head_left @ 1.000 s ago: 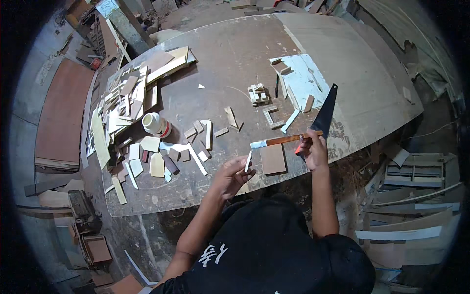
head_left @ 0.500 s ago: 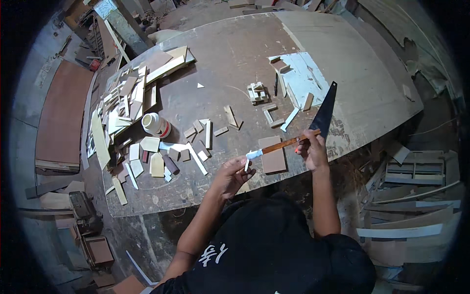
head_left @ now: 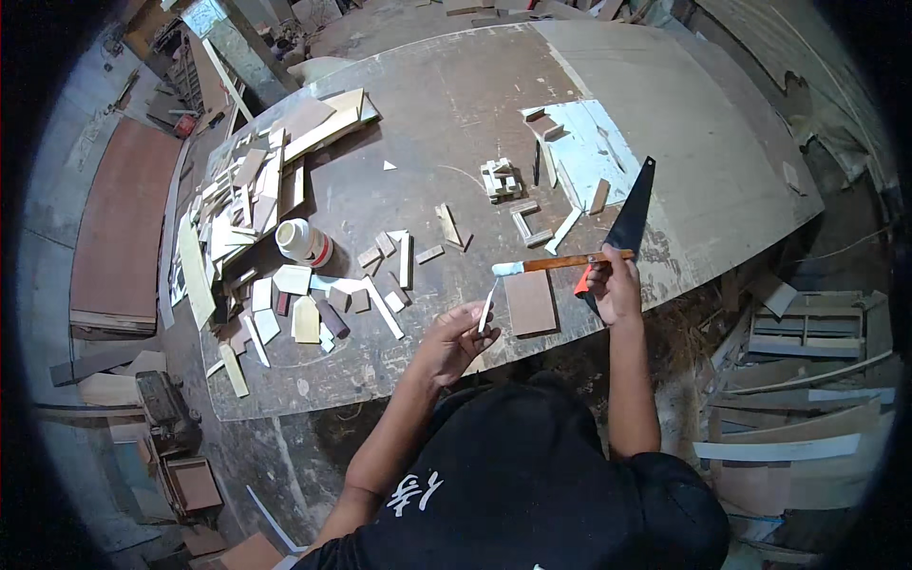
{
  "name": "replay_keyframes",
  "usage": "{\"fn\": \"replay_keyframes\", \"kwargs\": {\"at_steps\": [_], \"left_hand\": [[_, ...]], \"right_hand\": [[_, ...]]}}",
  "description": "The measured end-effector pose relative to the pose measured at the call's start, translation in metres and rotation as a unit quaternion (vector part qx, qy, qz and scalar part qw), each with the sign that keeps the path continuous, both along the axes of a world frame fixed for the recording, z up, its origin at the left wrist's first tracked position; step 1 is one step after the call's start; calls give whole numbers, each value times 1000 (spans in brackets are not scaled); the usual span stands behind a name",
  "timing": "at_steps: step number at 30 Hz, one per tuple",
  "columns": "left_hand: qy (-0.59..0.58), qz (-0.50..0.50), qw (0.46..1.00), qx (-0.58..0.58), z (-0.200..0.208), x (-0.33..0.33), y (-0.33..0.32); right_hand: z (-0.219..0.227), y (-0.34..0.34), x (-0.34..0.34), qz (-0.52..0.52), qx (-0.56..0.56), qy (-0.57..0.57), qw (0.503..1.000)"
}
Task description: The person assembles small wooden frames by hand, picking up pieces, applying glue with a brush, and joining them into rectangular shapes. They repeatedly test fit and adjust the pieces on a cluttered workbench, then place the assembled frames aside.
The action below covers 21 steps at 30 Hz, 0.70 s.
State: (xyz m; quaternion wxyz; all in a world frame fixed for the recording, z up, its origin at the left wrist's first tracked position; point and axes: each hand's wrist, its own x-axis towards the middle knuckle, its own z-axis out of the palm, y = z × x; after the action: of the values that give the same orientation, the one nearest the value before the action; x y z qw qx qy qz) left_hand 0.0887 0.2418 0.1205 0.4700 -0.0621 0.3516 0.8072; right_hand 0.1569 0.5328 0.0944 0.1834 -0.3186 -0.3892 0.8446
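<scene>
My left hand [head_left: 454,340] pinches a thin pale wooden strip [head_left: 486,310], held upright near the table's front edge. In my right hand [head_left: 616,290] is a brown stick [head_left: 560,261], its white-coated end [head_left: 507,270] pointing left and close to the strip's upper tip. Whether the two touch is hard to tell. Under the stick lies a flat brown wooden block [head_left: 530,304]. A hand saw [head_left: 631,217] with a dark blade and orange-red handle lies beneath my right hand. Farther back sit a small stacked wooden frame [head_left: 500,180] and a U-shaped wooden piece [head_left: 529,226].
An open white jar [head_left: 302,243] stands left of centre, among wood offcuts [head_left: 306,319]. A big scrap pile [head_left: 247,190] covers the table's left side. At the right are a pale blue-white board [head_left: 589,142] and a dark pen [head_left: 536,163].
My right hand has shifted slightly, lifting the stick's white end up and right, away from my left fingers. More of the pale strip and the saw's handle now shows.
</scene>
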Motion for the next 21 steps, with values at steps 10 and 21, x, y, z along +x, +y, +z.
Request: {"fn": "replay_keyframes", "kwargs": {"at_steps": [10,21], "left_hand": [[-1,18,1000,-10,-3,-1,-3],[53,132,989,-49,-2,-10,-32]], "right_hand": [[-3,1,0,-35,-47,12,998],[-29,-7,-15,-4,-85,80,993]]}}
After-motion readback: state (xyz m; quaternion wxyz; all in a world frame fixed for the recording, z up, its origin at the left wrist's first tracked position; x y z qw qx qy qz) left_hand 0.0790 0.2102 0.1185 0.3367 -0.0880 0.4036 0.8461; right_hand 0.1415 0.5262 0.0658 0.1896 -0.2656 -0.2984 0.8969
